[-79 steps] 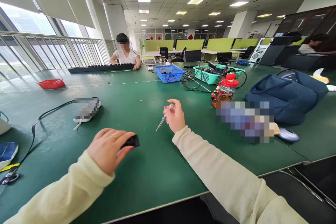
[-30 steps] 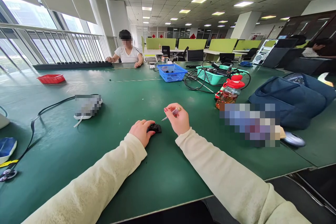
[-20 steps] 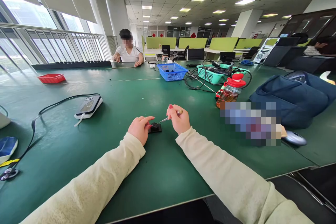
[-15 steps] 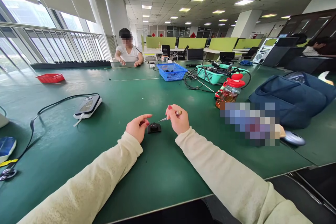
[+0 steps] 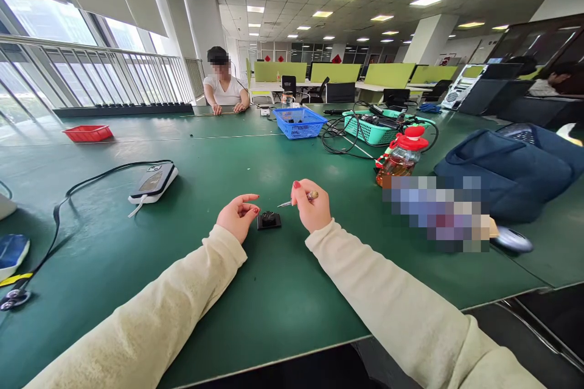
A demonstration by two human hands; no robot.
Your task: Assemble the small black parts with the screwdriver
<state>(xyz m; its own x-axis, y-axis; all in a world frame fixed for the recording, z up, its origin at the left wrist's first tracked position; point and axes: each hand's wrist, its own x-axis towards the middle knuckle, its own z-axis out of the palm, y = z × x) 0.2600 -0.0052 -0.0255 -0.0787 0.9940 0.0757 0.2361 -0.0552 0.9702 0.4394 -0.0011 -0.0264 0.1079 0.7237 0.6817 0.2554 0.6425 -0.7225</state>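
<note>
A small black object point(image 5: 269, 220) with a raised round middle rests on the green table point(image 5: 292, 292) in front of me. My left hand point(image 5: 238, 217) is at its left edge, thumb and fingers apart, with nothing visible between them. In my right hand point(image 5: 312, 205) is a thin pointed tool point(image 5: 285, 203) with a brownish handle, its tip pointing left, just above and to the right of the black object. The tip does not appear to touch it.
Left: a phone point(image 5: 154, 181) on a white pad with a cable, and a red tray point(image 5: 88, 133). Beyond: a blue basket point(image 5: 299, 124), a green basket point(image 5: 374, 129) with cables, and a seated person point(image 5: 223, 90). Right: a red-lidded jar point(image 5: 401, 155) and a dark blue bag point(image 5: 506, 170).
The thumb and fingers of my left hand have spread and pulled slightly left from the black object. My right hand still holds the tool in nearly the same place. The seated person's hands moved closer together.
</note>
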